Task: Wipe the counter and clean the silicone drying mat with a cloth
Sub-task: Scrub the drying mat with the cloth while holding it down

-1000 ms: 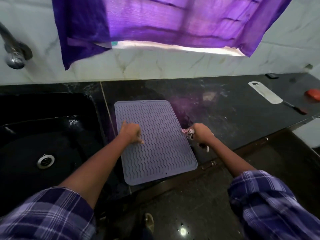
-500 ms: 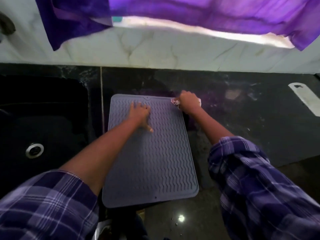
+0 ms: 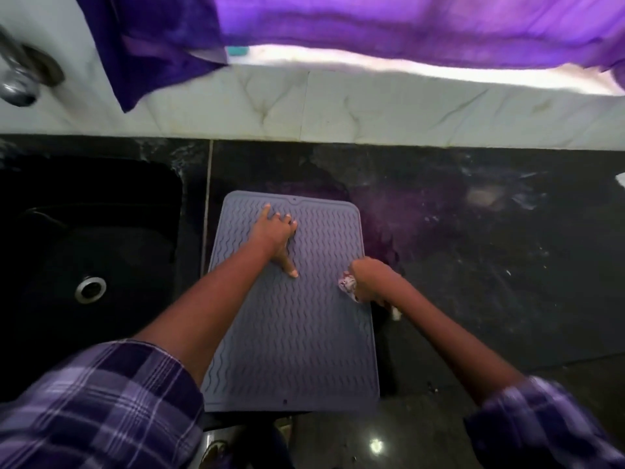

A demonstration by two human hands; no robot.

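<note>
A grey silicone drying mat (image 3: 297, 340) with a wavy ribbed surface lies on the black stone counter (image 3: 473, 265), its near edge at the counter's front. My left hand (image 3: 275, 233) rests flat on the mat's far half, fingers spread and thumb pointing back toward me. My right hand (image 3: 370, 277) grips a small bunched cloth (image 3: 348, 285), pale with a pattern, and presses it against the mat's right edge about halfway along. Most of the cloth is hidden inside my fist.
A black sink (image 3: 88, 265) with a steel drain (image 3: 90, 288) lies left of the mat, a tap (image 3: 20, 79) above it. A purple curtain (image 3: 372, 25) hangs over the white marble backsplash (image 3: 372, 120). Wet streaks mark the counter on the right.
My right hand with the cloth has slid from the mat's far right corner back toward me along the right edge. My left hand has stayed pressed on the mat's far half.
</note>
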